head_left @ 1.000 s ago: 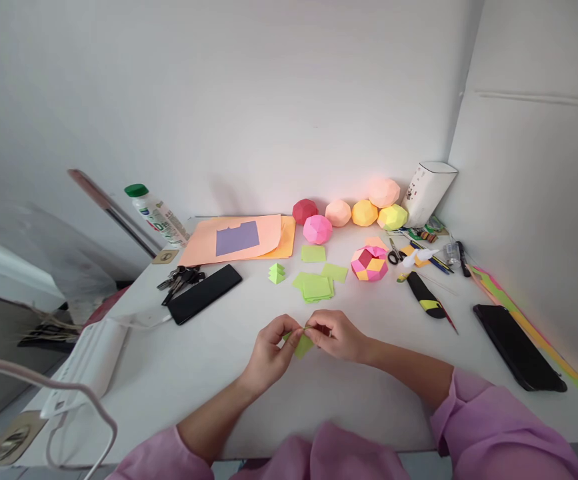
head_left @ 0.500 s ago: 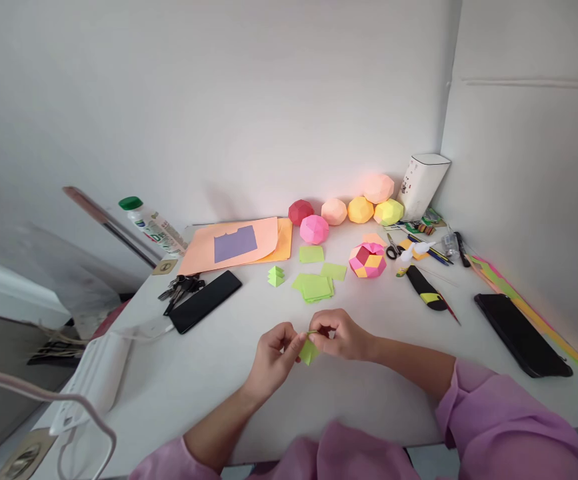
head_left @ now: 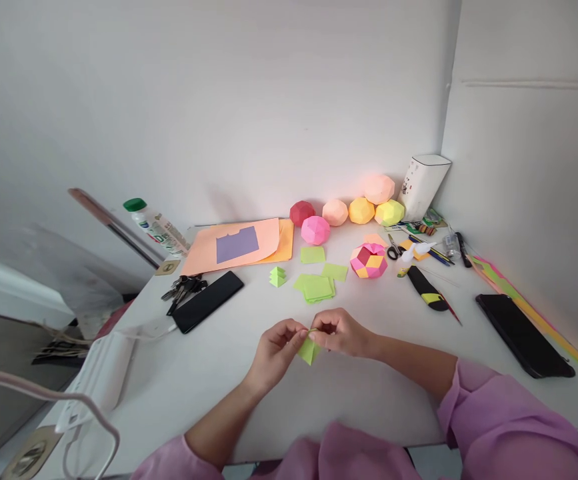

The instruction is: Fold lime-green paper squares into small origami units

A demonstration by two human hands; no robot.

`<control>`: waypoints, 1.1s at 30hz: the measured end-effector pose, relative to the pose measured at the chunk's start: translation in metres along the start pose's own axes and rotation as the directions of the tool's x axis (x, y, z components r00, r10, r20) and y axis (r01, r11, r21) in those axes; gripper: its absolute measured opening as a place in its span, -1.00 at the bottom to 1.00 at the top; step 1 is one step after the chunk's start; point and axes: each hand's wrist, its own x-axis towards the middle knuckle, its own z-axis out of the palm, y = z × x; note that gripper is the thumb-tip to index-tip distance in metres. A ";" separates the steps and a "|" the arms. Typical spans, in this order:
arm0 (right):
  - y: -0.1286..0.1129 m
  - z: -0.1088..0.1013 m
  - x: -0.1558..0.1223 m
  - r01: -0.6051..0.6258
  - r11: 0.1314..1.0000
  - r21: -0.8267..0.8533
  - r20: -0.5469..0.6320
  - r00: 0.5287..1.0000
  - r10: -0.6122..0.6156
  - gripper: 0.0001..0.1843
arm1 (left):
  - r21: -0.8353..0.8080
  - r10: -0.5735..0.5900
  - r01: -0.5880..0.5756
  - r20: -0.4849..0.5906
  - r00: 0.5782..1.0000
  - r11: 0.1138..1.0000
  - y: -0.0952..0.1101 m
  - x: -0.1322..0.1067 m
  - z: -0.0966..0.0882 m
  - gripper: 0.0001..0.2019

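A piece of green paper point(head_left: 309, 351) is pinched between my two hands, just above the near part of the white table point(head_left: 209, 373). My left hand point(head_left: 279, 347) grips its left upper edge between thumb and fingers. On the other side, my right hand point(head_left: 339, 331) pinches the upper right edge, and the paper hangs down in a folded point. Fingertips partly hide the top fold. Beyond my hands lies a stack of green paper squares point(head_left: 317, 288), with a folded green paper piece point(head_left: 277, 277) to its left.
Faceted paper balls point(head_left: 335, 212) line the wall, with a multicoloured open one point(head_left: 369, 261) nearer. Scissors point(head_left: 395, 248), a black-and-yellow cutter point(head_left: 427, 289) and a black case point(head_left: 523, 335) lie right. Left are a phone point(head_left: 209, 301), keys point(head_left: 185, 288), a bottle point(head_left: 156, 227) and a power strip point(head_left: 99, 373).
Both hands keep their pinch on the green paper, with only slight finger shifts. A little more of the paper's hanging lower part shows. The whole view has shifted slightly.
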 end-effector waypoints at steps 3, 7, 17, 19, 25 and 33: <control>0.001 0.000 0.002 -0.018 0.997 0.072 -0.041 0.999 0.021 -0.73 | -0.006 0.015 -0.015 -0.072 0.997 1.000 -0.002 0.000 -0.001 -0.75; 0.003 -0.003 0.004 -0.013 0.997 0.074 -0.133 0.991 0.023 -0.69 | 0.008 -0.054 0.053 0.050 0.997 0.999 -0.003 0.002 0.000 -0.77; 0.003 -0.001 0.006 -0.054 0.985 0.163 -0.072 0.995 0.067 -0.61 | -0.178 -0.016 -0.008 -0.133 0.991 0.984 0.005 0.004 0.002 -0.67; 0.004 -0.002 0.007 -0.047 0.991 0.127 -0.087 0.994 0.058 -0.64 | -0.163 -0.026 -0.002 -0.168 0.985 0.987 0.006 0.005 0.000 -0.70; 0.005 -0.001 0.007 -0.042 0.994 0.102 -0.085 0.995 0.050 -0.65 | -0.154 0.037 -0.059 -0.143 0.989 0.986 0.000 0.005 0.001 -0.72; 0.014 -0.001 0.008 0.003 0.995 0.102 -0.135 0.991 0.011 -0.60 | -0.065 0.070 -0.073 -0.044 0.997 0.995 0.001 0.003 0.002 -0.68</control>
